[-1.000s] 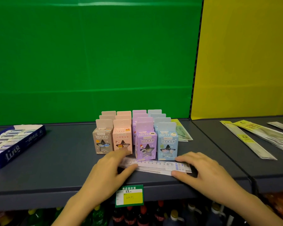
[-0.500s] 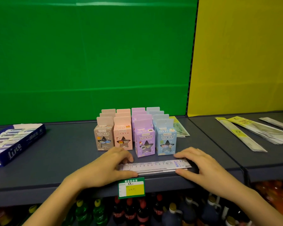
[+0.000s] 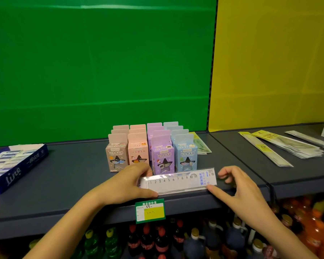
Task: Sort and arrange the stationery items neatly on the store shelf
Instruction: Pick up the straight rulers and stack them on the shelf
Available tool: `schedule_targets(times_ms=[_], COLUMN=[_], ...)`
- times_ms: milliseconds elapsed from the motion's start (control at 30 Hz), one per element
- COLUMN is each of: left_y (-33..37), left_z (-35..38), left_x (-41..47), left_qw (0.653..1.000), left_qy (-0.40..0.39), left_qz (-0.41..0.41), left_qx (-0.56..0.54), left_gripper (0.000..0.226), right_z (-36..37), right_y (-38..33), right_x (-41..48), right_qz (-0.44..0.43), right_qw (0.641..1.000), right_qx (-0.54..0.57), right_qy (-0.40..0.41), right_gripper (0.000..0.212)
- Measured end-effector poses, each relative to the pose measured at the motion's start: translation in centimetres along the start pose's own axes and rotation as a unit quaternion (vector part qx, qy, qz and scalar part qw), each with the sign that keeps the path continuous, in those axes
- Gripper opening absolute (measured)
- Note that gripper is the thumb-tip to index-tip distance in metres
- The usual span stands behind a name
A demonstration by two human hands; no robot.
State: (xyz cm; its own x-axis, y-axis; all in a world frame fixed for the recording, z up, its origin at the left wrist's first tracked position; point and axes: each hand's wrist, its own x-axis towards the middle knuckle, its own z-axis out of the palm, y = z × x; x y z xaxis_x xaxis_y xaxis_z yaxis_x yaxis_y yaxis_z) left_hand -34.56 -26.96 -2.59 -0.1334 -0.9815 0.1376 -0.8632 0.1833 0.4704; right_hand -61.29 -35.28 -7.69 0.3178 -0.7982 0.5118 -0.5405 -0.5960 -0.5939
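pinching ruler (image 3: 178, 179) ends at shelf (image 3: 73, 174) front edge: left hand (image 3: 123, 186), right hand (image 3: 239, 189).

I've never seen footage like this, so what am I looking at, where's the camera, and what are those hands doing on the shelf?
No machine here: these are a person's bare hands, filmed by one camera worn on the head, looking forward and down. The left hand and right hand pinch the ends of a stack of clear rulers at the front edge of the grey shelf. Behind stand rows of pastel star-window boxes. A blue carton lies to the left, long flat packets to the right, drink bottles below.
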Motion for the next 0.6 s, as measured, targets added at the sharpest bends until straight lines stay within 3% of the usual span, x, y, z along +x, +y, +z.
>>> schedule_targets(times_ms=[100,200,333,400,500,600], left_y=[-0.1,-0.3,-0.5,-0.8,-1.5,-1.8], left_z=[-0.2,-1.1,-2.5,-3.0,-3.1,-2.9], left_x=[-0.4,-1.4,-2.7,-3.4,-4.2,-4.7], left_qw=[0.999,0.994,0.982,0.976,0.971,0.966], left_qy=[0.018,0.039,0.06,0.068,0.093,0.107], left_qz=[0.011,0.022,0.03,0.028,0.014,-0.005], left_qx=[-0.038,-0.097,-0.178,-0.205,-0.221,-0.233], left_gripper=[0.028,0.044,0.037,0.048,0.054,0.067], right_z=[-0.3,-0.4,0.3,0.8,0.6,-0.1], right_y=[-0.1,-0.4,-1.1,-1.0,-1.2,-2.0], right_x=[0.3,0.9,1.8,2.1,2.9,4.0], right_qz=[-0.014,-0.039,-0.085,-0.11,-0.099,-0.085], right_qw=[0.999,0.995,0.983,0.973,0.963,0.941], right_qx=[-0.011,-0.02,-0.069,-0.12,-0.131,-0.139], right_qy=[-0.035,-0.088,-0.148,-0.165,-0.215,-0.296], right_gripper=[0.026,0.029,0.054,0.07,0.044,0.033])
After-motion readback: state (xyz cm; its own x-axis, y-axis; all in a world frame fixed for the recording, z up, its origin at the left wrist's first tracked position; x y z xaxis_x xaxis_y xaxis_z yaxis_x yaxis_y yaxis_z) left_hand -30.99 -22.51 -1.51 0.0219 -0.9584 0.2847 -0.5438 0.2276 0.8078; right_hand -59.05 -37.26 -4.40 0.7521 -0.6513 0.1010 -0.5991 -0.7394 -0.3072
